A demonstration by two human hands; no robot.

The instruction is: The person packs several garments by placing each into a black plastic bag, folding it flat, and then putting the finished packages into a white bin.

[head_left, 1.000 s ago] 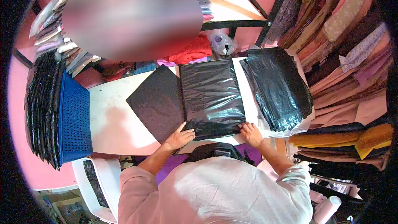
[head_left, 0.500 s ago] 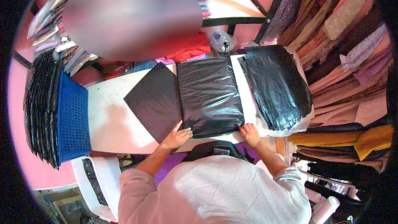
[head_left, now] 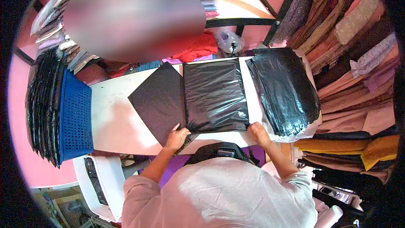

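Observation:
A shiny black plastic bag [head_left: 216, 95] lies flat on the white table [head_left: 110, 101] in front of me. My left hand [head_left: 178, 138] is closed at its near left corner, where the plastic is bunched into creases. At the near right corner, the fingers of my right hand [head_left: 258, 133] are closed on the bag's edge. A matte black sheet [head_left: 154, 97] lies turned like a diamond to the left, and its near part passes under my left hand. To the right is a stack of black plastic bags [head_left: 287, 93] on clear plastic.
A blue perforated basket [head_left: 78, 118] stands at the table's left end, with black plastic packets [head_left: 42, 109] beside it. Hanging garments [head_left: 354, 67] line the right side. A white chair [head_left: 112, 185] stands below left. Red cloth [head_left: 198, 47] lies beyond the table.
Both hands have gone from resting with fingers spread on the bag's near corners to gripping them. The bag's near edge has shifted away from me, and its left corner is now creased.

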